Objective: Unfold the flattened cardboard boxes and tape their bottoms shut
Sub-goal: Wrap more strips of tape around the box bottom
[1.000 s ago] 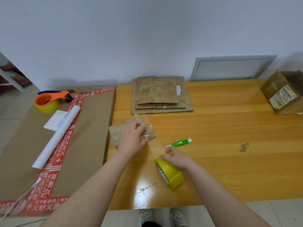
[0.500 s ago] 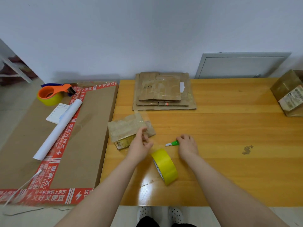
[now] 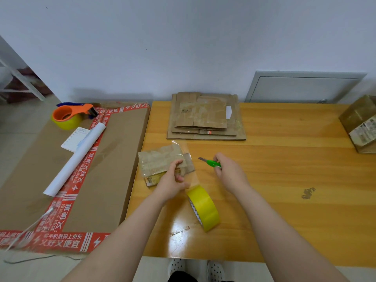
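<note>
A small cardboard box [image 3: 160,163] lies on the wooden table [image 3: 284,169] near its left edge, with clear tape running from its top down to a yellow tape roll [image 3: 204,207] standing on edge. My left hand [image 3: 173,180] pinches the stretched tape strip beside the box. My right hand [image 3: 230,171] grips a green box cutter [image 3: 211,162], blade out and pointing left toward the tape. A stack of flattened cardboard boxes [image 3: 205,117] lies at the table's back edge.
A large flat carton with red printed tape [image 3: 61,169] lies left of the table, carrying an orange tape dispenser [image 3: 70,116], a white paper roll [image 3: 75,159] and a notepad. An assembled box [image 3: 360,123] sits at the table's far right. A grey wall panel [image 3: 303,88] stands behind.
My right hand let go of the tape roll, picked up the green cutter and lifted it toward the tape. My left hand moved from the box top to the tape strip.
</note>
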